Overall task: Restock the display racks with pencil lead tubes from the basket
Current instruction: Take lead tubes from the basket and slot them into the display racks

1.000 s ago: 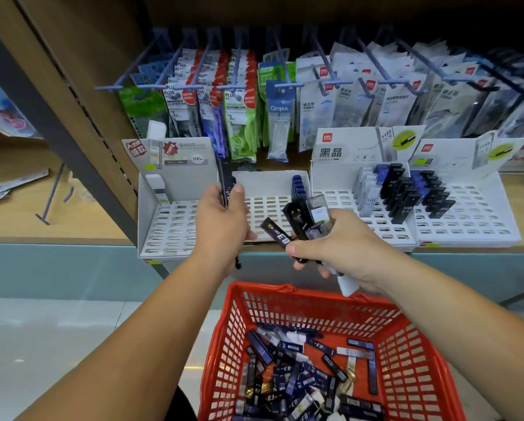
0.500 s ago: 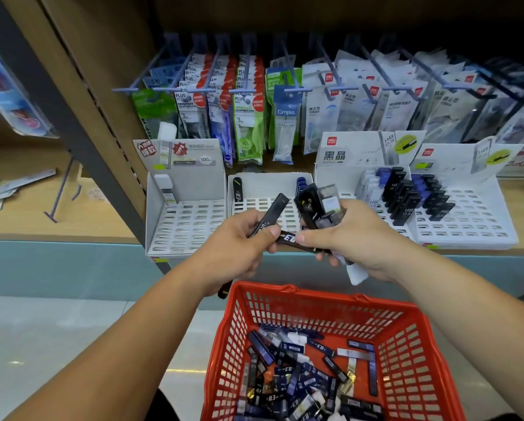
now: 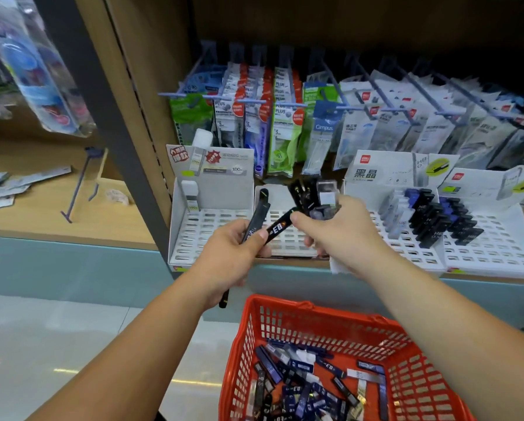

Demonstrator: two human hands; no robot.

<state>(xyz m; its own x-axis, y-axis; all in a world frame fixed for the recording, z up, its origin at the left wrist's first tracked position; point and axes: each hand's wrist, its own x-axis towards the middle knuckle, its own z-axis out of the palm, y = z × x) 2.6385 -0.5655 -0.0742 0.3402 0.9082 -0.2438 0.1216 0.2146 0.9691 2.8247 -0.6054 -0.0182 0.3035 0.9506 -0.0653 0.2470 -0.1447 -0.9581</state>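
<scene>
Wide view first: the wooden shelf bay (image 3: 139,117) fills the frame, with hanging packets (image 3: 355,132) on hooks along the back. Below them the white slotted display racks (image 3: 494,256) sit along the front edge, tilted towards the shopper, probably so stock stands up and faces out. The middle rack (image 3: 285,241) is almost bare, and it looks like the one being filled.

Down low, the red basket (image 3: 330,314) sits right under the arms, an easy dip away, with loose lead tubes (image 3: 300,387) heaped in it.

Now the hands, meeting in front of that middle rack! The right hand (image 3: 342,229) is clenched around a fistful of tubes (image 3: 315,196), a ready supply. The left hand (image 3: 227,262) grips a long dark tube (image 3: 256,217) and pinches a second black tube (image 3: 277,227), whose top end the right thumb touches (a hand-over, I'd judge).

Writing: that black tube seems to read "E0". The standing tubes (image 3: 431,217) in the right-hand rack say "HB". Its header card (image 3: 365,173) shows 黑晶. Up top are "PLUS" (image 3: 280,110) and "Campus" (image 3: 324,126).
</scene>
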